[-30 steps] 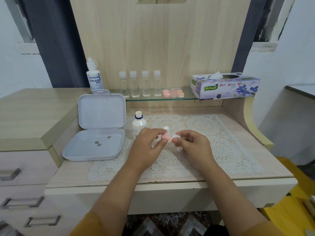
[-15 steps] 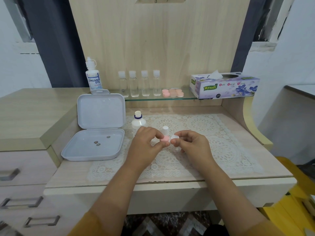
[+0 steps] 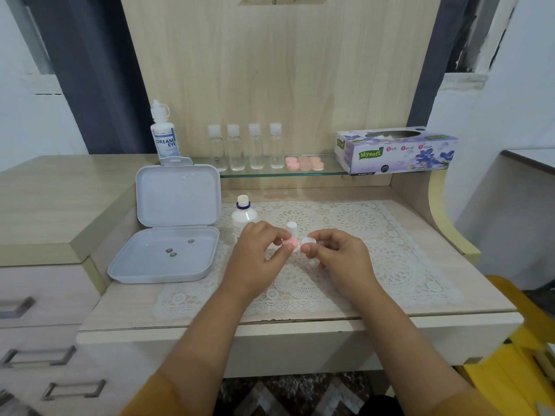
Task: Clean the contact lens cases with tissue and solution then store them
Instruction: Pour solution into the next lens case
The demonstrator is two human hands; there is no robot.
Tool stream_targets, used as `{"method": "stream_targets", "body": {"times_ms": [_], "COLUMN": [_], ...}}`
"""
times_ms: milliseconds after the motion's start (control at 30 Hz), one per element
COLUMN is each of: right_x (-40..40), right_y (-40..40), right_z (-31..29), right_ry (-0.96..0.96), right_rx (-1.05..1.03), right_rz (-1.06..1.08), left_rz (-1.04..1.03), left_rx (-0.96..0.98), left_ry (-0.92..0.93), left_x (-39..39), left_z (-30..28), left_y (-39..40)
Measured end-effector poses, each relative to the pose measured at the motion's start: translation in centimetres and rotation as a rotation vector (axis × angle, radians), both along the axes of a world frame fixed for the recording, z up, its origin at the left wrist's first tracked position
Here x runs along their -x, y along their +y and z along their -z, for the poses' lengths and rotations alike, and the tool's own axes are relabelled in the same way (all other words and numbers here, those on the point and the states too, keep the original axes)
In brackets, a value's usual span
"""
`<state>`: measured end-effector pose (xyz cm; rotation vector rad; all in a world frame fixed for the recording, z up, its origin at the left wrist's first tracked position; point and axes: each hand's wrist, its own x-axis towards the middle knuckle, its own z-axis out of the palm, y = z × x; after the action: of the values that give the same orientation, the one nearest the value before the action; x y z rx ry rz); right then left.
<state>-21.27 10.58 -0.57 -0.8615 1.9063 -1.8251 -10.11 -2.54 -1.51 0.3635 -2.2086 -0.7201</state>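
Both hands meet just above the lace mat [image 3: 375, 259] on the desk [image 3: 450, 265], with a contact lens case between them. The left hand [image 3: 258, 250] pinches the pink cap [image 3: 291, 243] between thumb and fingertips; the right hand [image 3: 336, 253] pinches the white cap [image 3: 309, 242] of the same case the same way, its other fingers curled underneath. The case's body is mostly hidden by the fingers, so I cannot tell whether either cap is loosened.

Judging by its look, the case is small, light, rigid plastic: it will not crush under a firm pinch, but it gives little surface to hold, and once wetted with solution it would likely turn slippery. The sensible hold is on the rim of each cap, one hand bracing while the other twists, kept low over the mat so a dropped cap does not roll far.

Just beyond the fingertips stands a small white bottle cap [image 3: 292, 228], and beyond the left hand the opened solution bottle [image 3: 244, 217]. Farther out to the left hand's side lies the open grey storage box [image 3: 168, 253]. More pink cases [image 3: 304, 164] wait on the glass shelf [image 3: 330, 172] beyond both hands, and the tissue box [image 3: 396, 151] sits well beyond the right hand.
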Motion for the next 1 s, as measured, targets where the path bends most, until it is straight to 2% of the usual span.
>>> {"method": "stream_targets", "body": {"times_ms": [467,633,800,1000], "right_x": [-0.03,-0.01,-0.12,-0.06], "right_y": [0.09,0.1,0.14,0.07], "right_z": [-0.01,0.07,-0.01,-0.01], "right_ry": [0.022,0.011,0.009,0.01], "right_rx": [-0.001,-0.012,0.005,0.001], "right_rz": [0.004,0.008,0.013,0.02], "left_rz": [0.043,0.043,0.036,0.053], "left_rx": [-0.036,-0.175,-0.18,-0.277], "left_ry": [-0.001,-0.031,-0.026,0.006], "left_x": [-0.11,-0.38,-0.34,-0.33], "left_z": [-0.31,-0.42,-0.46,-0.62], "left_y": [0.3,0.57,0.64,0.61]}}
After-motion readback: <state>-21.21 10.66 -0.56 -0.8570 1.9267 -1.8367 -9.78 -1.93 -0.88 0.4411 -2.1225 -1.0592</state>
